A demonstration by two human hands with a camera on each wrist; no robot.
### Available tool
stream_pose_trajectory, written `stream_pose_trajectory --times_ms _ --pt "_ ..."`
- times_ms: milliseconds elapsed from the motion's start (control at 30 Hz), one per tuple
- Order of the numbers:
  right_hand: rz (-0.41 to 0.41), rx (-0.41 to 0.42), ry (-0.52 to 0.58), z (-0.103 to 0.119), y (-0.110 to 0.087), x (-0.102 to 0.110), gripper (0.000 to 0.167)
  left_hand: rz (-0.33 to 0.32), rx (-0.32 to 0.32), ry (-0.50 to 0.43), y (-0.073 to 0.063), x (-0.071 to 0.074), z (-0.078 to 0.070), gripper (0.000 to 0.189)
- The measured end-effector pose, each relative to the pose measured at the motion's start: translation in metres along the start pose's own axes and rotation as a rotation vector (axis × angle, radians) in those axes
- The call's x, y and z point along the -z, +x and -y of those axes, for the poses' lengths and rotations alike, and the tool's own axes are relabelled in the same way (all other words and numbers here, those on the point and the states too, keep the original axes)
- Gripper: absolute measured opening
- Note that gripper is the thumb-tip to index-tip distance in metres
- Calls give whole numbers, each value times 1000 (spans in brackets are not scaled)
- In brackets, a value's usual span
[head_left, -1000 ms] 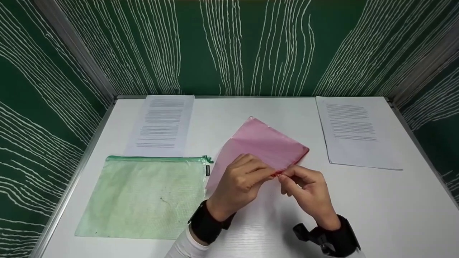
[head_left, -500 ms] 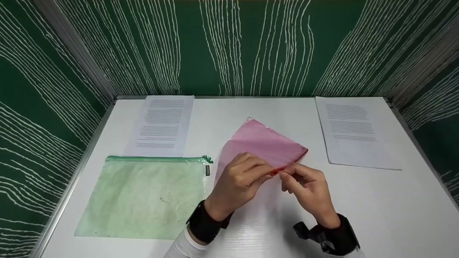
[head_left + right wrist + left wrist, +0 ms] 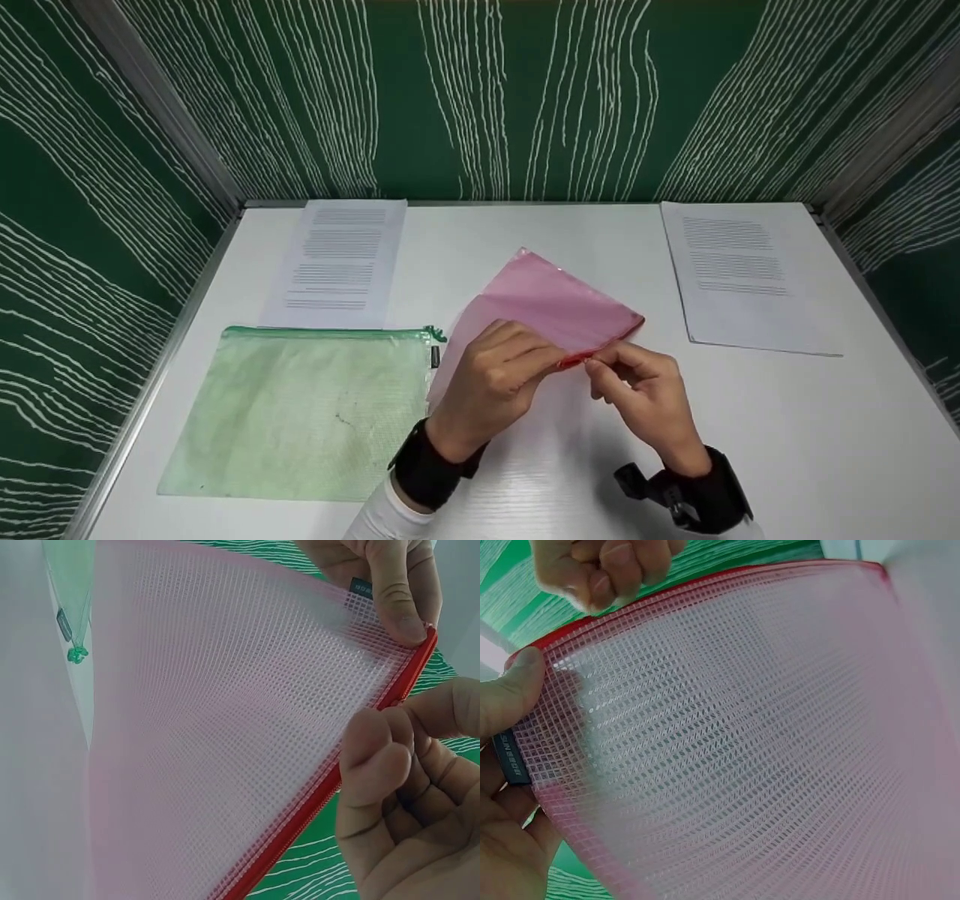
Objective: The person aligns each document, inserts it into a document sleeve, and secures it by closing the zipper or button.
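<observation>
A pink mesh zipper pouch [image 3: 555, 300] is held up over the middle of the table, slanted, its red zipper edge toward me. My left hand [image 3: 487, 379] grips one end of that edge; in the left wrist view the thumb [image 3: 521, 686] presses on the corner beside a small dark tag [image 3: 510, 757]. Close by, my right hand [image 3: 649, 397] pinches the red zipper [image 3: 300, 821] between thumb and curled fingers. Whatever small part lies under those right fingertips is hidden. Beyond the right hand the zipper runs on to the far corner.
A green mesh zipper pouch [image 3: 300, 412] lies flat on the white table [image 3: 825, 450] at the left, its zipper at the back. Printed sheets [image 3: 337, 262] lie behind it, and another paper stack [image 3: 742, 277] is at the back right. Green walls [image 3: 450, 97] enclose the table.
My left hand has shifted slightly left with its corner of the pink pouch, and a little more red zipper shows between the hands. The right hand has barely moved.
</observation>
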State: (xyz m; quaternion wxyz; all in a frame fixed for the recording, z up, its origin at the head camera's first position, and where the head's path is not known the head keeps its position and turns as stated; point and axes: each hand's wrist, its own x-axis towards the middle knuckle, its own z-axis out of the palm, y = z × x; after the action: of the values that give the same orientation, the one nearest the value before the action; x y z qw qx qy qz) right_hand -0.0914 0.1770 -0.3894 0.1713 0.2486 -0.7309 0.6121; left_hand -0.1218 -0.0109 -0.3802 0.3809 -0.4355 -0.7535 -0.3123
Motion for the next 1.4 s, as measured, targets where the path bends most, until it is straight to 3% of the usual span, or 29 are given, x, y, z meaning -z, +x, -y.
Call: stream_pose_trajectory --times_ms 400,700,1167,1400 --pt "-2 18 -5 1 0 0 19 -10 5 2 1 1 0 6" --pt "-23 -38 -52 -4 1 2 18 -13 10 15 1 2 -1 6" --pt "-13 -38 -11 -4 0 4 19 -35 14 11 0 4 -1 7" --pt "-20 -86 -65 -6 1 4 14 -57 8 9 2 5 -1 5"
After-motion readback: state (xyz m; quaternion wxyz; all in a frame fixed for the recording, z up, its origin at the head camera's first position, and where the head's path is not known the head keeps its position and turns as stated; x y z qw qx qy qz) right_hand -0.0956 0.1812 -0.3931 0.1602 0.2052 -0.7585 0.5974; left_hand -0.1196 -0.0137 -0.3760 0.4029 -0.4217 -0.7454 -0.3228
